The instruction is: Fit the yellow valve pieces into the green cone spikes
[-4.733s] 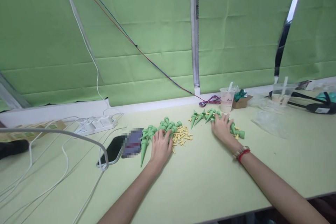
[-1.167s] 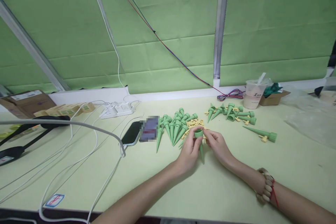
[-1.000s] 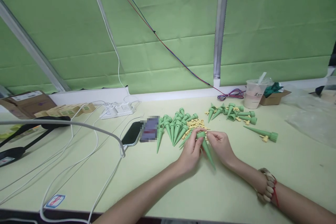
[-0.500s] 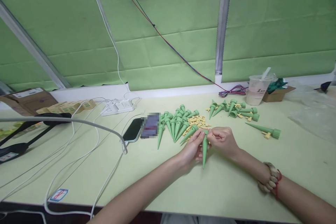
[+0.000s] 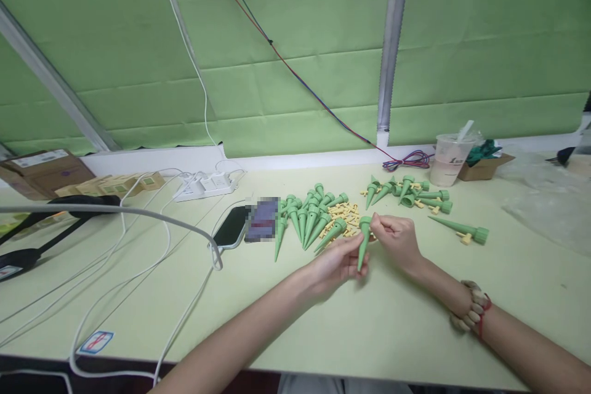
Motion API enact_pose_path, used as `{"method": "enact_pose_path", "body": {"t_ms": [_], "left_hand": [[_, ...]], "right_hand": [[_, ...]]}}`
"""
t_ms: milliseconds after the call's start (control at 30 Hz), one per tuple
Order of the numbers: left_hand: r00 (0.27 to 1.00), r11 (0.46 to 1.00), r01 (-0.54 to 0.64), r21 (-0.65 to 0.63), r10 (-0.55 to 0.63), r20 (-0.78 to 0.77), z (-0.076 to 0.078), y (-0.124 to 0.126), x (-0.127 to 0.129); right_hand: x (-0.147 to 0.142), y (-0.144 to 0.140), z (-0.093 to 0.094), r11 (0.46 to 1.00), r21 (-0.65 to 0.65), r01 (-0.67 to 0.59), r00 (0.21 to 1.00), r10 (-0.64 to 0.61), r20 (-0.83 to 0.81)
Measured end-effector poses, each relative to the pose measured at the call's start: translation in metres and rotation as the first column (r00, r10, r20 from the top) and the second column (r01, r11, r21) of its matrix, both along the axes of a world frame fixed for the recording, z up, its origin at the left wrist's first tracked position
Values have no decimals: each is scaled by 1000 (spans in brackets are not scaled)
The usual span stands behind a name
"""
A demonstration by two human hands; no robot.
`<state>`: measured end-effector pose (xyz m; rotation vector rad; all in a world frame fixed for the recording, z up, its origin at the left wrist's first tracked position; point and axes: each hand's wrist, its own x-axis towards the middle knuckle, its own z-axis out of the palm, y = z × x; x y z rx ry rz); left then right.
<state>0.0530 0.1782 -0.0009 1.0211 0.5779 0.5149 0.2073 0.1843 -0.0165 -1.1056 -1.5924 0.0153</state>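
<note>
A green plastic cone spike stands nearly upright, wide end up, between my two hands. My left hand pinches its lower tip. My right hand has its fingertips at the spike's top rim; whether it holds a small piece I cannot tell. Just behind lie a pile of small yellow pegs and a row of several green spikes. A second group of green spikes lies further right, and one lone spike lies apart.
A phone lies left of the spikes on the pale green table. White cables and a power strip spread at left. A plastic cup, a small box and clear plastic bags stand at right.
Both hands went from the piles to one green spike and lifted it. Over the last second it turned from slanted to nearly upright, my left hand sliding down to its tip.
</note>
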Motion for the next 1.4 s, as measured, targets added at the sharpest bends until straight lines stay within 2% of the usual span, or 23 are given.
{"method": "enact_pose_path", "body": {"t_ms": [200, 333, 400, 467, 533, 633, 733, 833, 933, 1033, 1167, 1267, 1333, 1400], "left_hand": [[993, 973, -84, 214, 98, -58, 1, -2, 5], [988, 933, -93, 348, 129, -81, -6, -2, 7], [971, 880, -145, 453, 215, -107, -10, -1, 7], [947, 804, -178, 567, 297, -124, -12, 1, 6], [943, 766, -177, 618, 311, -115, -11, 2, 6], [959, 821, -190, 538, 273, -77, -9, 1, 8], [965, 891, -198, 409, 250, -79, -7, -3, 9], [969, 916, -188, 354, 232, -85, -3, -5, 8], [964, 919, -173, 353, 232, -131, 3, -5, 7], [962, 932, -170, 321, 228, -153, 5, -5, 6], [969, 959, -180, 220, 212, -129, 3, -7, 6], [970, 965, -160, 207, 193, -146, 3, -8, 6], [962, 949, -165, 268, 214, -167, 4, -7, 6], [942, 899, -212, 382, 293, -166, 5, -5, 6]], "right_hand": [[-3, -1, 1, 998, -19, -63, 998, 63, -31], [-5, -1, 1, 985, -133, -107, 987, 90, -131], [-6, -1, 0, 966, -209, -155, 975, 115, -193], [-8, -1, 0, 943, -264, -204, 961, 143, -235], [-9, -2, 0, 930, -289, -225, 953, 149, -262], [-11, -4, -2, 926, -307, -221, 952, 137, -274], [-12, -4, -4, 950, -260, -172, 977, 131, -168], [-10, -1, -6, 997, -20, -76, 996, 77, 47], [-6, 3, -7, 975, 207, -80, 982, 41, 184], [-3, 6, -7, 944, 304, -127, 969, 52, 243], [1, 8, -6, 915, 373, -157, 947, 32, 321], [4, 9, -7, 892, 421, -163, 925, -9, 379], [4, 9, -6, 901, 397, -176, 928, 17, 373], [2, 6, -3, 951, 254, -177, 955, 104, 276]]}}
